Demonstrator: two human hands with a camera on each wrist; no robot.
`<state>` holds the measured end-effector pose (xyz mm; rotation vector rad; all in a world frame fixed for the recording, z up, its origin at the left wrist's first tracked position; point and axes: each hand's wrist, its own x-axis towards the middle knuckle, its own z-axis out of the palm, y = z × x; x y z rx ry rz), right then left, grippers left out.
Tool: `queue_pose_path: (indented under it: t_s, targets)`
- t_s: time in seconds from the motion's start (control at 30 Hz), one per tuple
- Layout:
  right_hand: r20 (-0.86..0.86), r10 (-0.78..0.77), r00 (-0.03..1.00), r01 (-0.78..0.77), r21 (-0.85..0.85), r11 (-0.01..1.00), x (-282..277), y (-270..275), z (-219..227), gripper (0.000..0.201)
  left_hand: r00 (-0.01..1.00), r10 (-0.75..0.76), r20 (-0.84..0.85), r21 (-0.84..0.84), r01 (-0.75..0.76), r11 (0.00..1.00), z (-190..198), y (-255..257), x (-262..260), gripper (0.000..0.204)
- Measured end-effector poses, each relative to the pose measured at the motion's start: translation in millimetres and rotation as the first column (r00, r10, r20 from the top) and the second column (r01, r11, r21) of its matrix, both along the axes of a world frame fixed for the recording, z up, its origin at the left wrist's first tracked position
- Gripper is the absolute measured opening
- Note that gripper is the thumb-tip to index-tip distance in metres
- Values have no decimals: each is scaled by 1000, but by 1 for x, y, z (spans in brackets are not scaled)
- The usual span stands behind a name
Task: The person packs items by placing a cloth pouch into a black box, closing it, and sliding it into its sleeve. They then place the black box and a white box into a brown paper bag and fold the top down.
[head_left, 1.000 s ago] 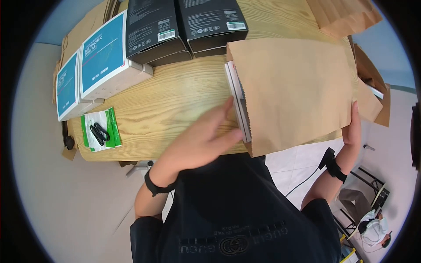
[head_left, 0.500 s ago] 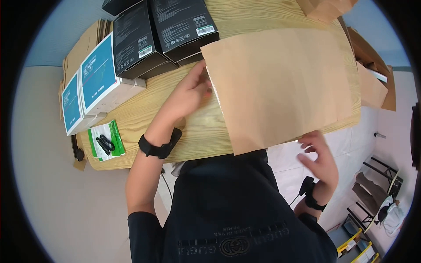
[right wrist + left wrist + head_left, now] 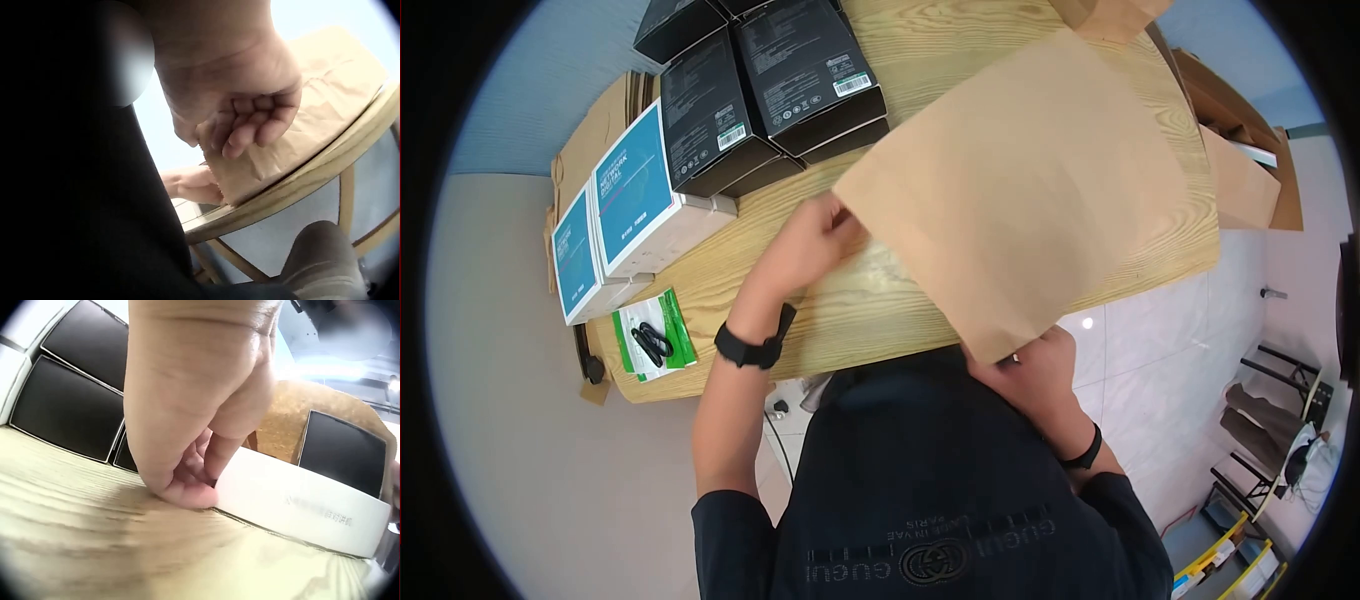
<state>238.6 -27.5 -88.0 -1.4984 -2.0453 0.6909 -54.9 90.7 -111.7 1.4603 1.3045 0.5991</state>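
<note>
A brown paper bag (image 3: pixel 1020 190) lies at an angle over the table's front edge, its jagged mouth facing left. My left hand (image 3: pixel 805 245) curls its thumb and fingers at the far corner of that mouth. In the left wrist view, a long white box (image 3: pixel 300 500) and a dark panel (image 3: pixel 344 453) show within the mouth, and the fingertips are right at the white box's end. My right hand (image 3: pixel 1040 375) pinches the near corner of the mouth, close to my shirt; its curled fingers lie against the paper in the right wrist view.
Black boxes (image 3: pixel 810 70) stand behind the left hand, beside white boxes with blue tops (image 3: pixel 635 185). A coiled black cable (image 3: pixel 650 345) lies on a green-and-white packet (image 3: pixel 685 335) at the left. An open carton (image 3: pixel 1245 180) stands beyond the wooden table's (image 3: pixel 1180 240) right end.
My right hand has come from the bag's far right end to the near corner of its mouth. My left hand went to the far corner. The bag has turned, hiding the box in the head view.
</note>
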Motion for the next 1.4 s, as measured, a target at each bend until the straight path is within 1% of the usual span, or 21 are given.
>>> queue_pose_path:
  t_s: [0.1,0.2,0.27,0.4,0.47,0.57,0.63,0.7,0.77,0.83,0.9,0.97,1.03,1.07,1.1,1.13,1.17,1.23,1.3,1.33,1.4]
  targets:
    - [-57,5,998,1,105,995,20,-7,-9,32,998,-62,9,-25,62,998,11,-16,1,26]
    - [-78,27,997,-13,174,985,27,-13,-24,35,996,-71,-54,144,78,986,3,-18,5,26]
    - [-77,25,997,-7,219,976,27,-14,-33,35,984,-87,-159,448,150,881,3,-12,9,21]
    - [-117,28,993,6,284,959,34,-15,-26,34,957,-157,-243,465,257,847,17,-11,4,15]
    - [-176,-9,984,59,279,959,43,-17,-7,26,985,-71,-160,451,137,882,29,-23,10,7]
    - [-348,-114,930,211,257,943,93,-33,-11,20,996,54,-78,529,-5,848,89,-36,20,5]
    - [-762,-255,595,432,36,901,89,-15,54,27,999,17,29,581,-31,813,129,-28,15,7]
    - [-640,-340,689,619,275,736,114,8,77,33,952,120,281,459,-243,855,186,-34,32,13]
    - [-885,-174,432,471,57,880,77,39,152,35,956,117,271,309,-201,929,238,-32,29,25]
    - [-817,-209,538,251,-81,965,134,78,151,44,959,113,261,420,-218,881,237,-15,18,30]
    - [-824,-238,514,173,-172,970,130,114,148,45,962,117,248,521,-235,820,231,6,13,36]
    - [-825,-280,491,89,-272,958,119,125,141,47,953,-114,281,409,-11,913,221,22,11,46]
    - [-903,-174,392,-11,-194,981,88,118,131,53,969,-143,199,515,21,857,203,12,23,63]
    - [-969,-116,220,-115,-144,983,69,101,120,64,962,-156,225,563,3,827,185,12,18,61]
    - [-969,-118,218,-121,-147,982,72,105,116,64,954,-169,249,607,-17,795,167,12,11,67]
    - [-967,-86,239,-88,-110,990,55,163,113,65,955,-164,246,604,-19,796,156,11,4,67]
    - [-964,-53,259,-54,-70,996,-8,194,110,66,939,-219,264,611,13,792,146,8,-3,76]
    - [-953,5,304,15,10,1000,25,172,112,67,896,-329,299,623,78,779,129,-2,-17,96]
    - [-935,53,351,87,89,992,17,193,90,69,835,-438,332,634,146,759,123,-11,-23,121]
    - [-923,75,378,124,130,984,12,202,86,70,834,-440,332,631,151,761,122,-15,-22,121]
    - [-892,114,437,190,215,958,23,188,77,73,916,-369,156,688,167,706,121,-23,-18,91]
